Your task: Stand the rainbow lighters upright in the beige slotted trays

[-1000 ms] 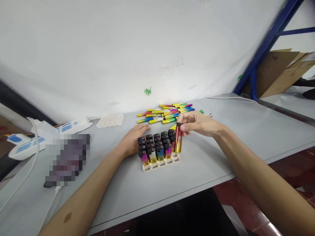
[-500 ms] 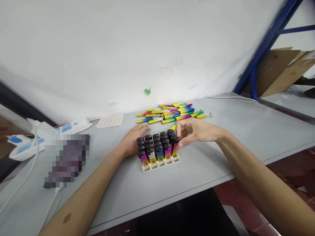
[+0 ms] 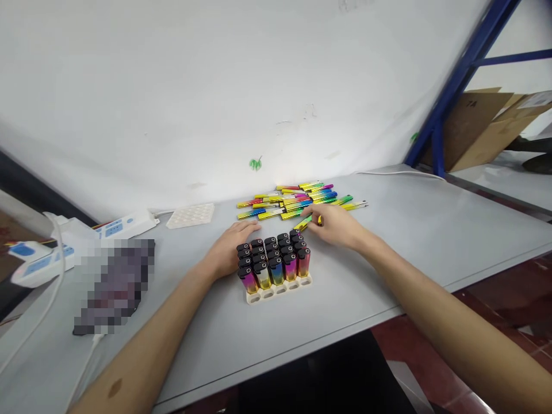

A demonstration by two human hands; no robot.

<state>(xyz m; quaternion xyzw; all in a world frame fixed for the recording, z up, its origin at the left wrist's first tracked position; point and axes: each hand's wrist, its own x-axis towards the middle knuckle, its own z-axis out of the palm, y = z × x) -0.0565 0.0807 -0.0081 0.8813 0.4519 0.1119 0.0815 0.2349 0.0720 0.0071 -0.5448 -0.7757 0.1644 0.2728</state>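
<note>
The right hand (image 3: 335,225) has a yellow lighter (image 3: 302,223) at its fingers, grip unclear; the left hand (image 3: 227,247) rests unclenched beside the tray (image 3: 281,291).

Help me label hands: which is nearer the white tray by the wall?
Left: the left hand lies right of the white tray; the right hand is farther right, at the loose lighters.

I'd call this a workshop from my remote seat: racked lighters (image 3: 276,271) toward the front edge of the tabletop (image 3: 345,299), loose ones (image 3: 297,204) near its back edge, blue framing (image 3: 453,86) and cartons (image 3: 474,132) by its far right corner.
</note>
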